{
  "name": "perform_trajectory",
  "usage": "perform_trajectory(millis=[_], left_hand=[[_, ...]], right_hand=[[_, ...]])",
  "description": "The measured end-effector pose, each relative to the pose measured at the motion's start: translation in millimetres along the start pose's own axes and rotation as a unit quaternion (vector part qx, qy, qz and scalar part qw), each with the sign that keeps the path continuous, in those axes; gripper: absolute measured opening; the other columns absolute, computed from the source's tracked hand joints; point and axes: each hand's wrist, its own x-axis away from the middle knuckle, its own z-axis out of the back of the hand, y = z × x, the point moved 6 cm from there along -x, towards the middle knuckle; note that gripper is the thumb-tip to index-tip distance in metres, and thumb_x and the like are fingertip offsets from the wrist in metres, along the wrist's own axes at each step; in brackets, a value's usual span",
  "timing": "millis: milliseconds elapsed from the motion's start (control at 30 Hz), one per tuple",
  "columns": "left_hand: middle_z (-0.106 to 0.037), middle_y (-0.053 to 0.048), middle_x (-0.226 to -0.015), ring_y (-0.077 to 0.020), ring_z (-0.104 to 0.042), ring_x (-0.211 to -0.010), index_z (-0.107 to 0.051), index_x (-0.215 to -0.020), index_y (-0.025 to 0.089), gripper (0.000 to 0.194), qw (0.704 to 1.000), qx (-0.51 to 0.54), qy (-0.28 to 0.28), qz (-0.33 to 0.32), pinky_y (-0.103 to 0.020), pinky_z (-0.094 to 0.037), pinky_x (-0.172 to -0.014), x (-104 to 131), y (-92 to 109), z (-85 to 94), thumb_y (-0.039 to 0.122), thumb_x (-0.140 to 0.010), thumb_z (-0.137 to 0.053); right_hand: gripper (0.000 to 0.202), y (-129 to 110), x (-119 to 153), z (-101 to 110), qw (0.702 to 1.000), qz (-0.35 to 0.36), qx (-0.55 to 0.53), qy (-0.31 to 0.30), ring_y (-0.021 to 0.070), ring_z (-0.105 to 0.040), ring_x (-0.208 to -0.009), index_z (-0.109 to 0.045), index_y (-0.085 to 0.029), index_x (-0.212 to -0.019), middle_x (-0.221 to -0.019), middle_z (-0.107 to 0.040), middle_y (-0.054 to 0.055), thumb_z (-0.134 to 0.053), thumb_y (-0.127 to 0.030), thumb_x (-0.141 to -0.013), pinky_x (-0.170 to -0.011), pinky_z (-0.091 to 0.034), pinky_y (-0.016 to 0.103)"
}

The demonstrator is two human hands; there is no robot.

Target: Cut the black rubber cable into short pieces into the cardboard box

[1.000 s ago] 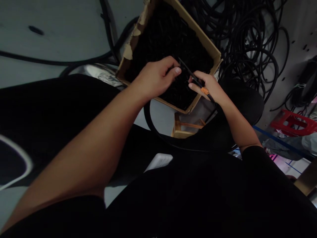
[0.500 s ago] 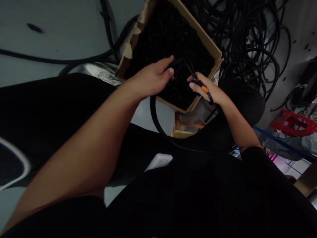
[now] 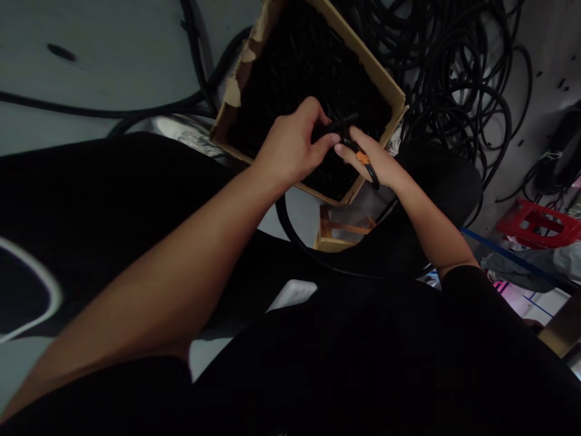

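Over a cardboard box full of short black pieces, my left hand pinches a black hose near its end. The rest of the hose loops down across my lap. My right hand is closed on scissors with black and orange handles. Their blades cross the black hose end just beyond my left fingertips. The two hands nearly touch at the thumbs. Dark on dark, the exact contact of the blades is hard to make out.
Tangled black hoses lie on the floor at the upper right. A red plastic stool is at the right edge. A small wooden stool stands below the box. More hose crosses the floor at the left.
My left hand has moved right with the hose, up to my right hand. The scissors have shifted slightly left, and their blades now cross the hose end.
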Motion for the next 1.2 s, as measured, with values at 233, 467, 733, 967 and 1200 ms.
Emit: perform_trajectory(millis=[233,467,733,967,1200], left_hand=[[-0.084,-0.007,-0.137,-0.0375,-0.075,-0.138,-0.068,-0.140,0.029,0.037,1.000,-0.020,-0.001,0.005,-0.055,-0.054,-0.128,1.2,0.9,2.5,0.048,-0.109,-0.063],[-0.084,-0.010,-0.127,-0.0358,-0.080,-0.130,-0.061,-0.148,0.024,0.039,0.998,-0.054,-0.015,0.023,-0.054,-0.057,-0.126,-3.5,-3.5,3.2,0.048,-0.119,-0.052],[-0.086,-0.010,-0.122,-0.0348,-0.083,-0.122,-0.068,-0.144,0.028,0.044,0.998,0.056,-0.036,0.021,-0.061,-0.064,-0.122,-11.9,-16.3,-1.0,0.058,-0.116,-0.051],[-0.083,-0.013,-0.132,-0.0380,-0.082,-0.133,-0.068,-0.150,0.027,0.048,0.984,0.143,-0.103,0.034,-0.071,-0.066,-0.117,-12.9,-18.0,-11.9,0.054,-0.112,-0.058],[-0.088,-0.013,-0.129,-0.0343,-0.084,-0.117,-0.066,-0.141,0.029,0.051,0.985,0.147,-0.081,0.046,-0.067,-0.070,-0.109,-8.4,-20.2,-11.2,0.064,-0.103,-0.071]], right_hand=[[0.049,-18.6,8.2,5.0,1.000,0.006,-0.014,0.022,0.0236,-0.072,-0.103,-0.062,-0.024,-0.117,-0.108,-0.072,0.006,-0.063,-0.073,-0.117,-0.096,-0.068,0.041],[0.052,-26.7,13.1,12.6,0.998,0.006,0.037,0.043,0.0235,-0.066,-0.094,-0.057,-0.026,-0.103,-0.092,-0.066,0.002,-0.070,-0.075,-0.110,-0.094,-0.063,0.042],[0.056,0.8,19.6,6.6,0.999,-0.033,-0.035,-0.006,0.0205,-0.070,-0.089,-0.063,-0.024,-0.122,-0.099,-0.068,0.002,-0.063,-0.079,-0.115,-0.086,-0.068,0.039],[0.063,18.0,13.9,12.1,1.000,0.023,-0.004,0.009,0.0271,-0.072,-0.115,-0.062,-0.025,-0.142,-0.128,-0.074,0.011,-0.054,-0.082,-0.117,-0.113,-0.066,0.049],[0.061,0.4,10.6,9.2,0.998,0.046,0.043,-0.010,0.0303,-0.071,-0.120,-0.066,-0.024,-0.130,-0.126,-0.076,0.011,-0.060,-0.083,-0.115,-0.114,-0.061,0.050]])
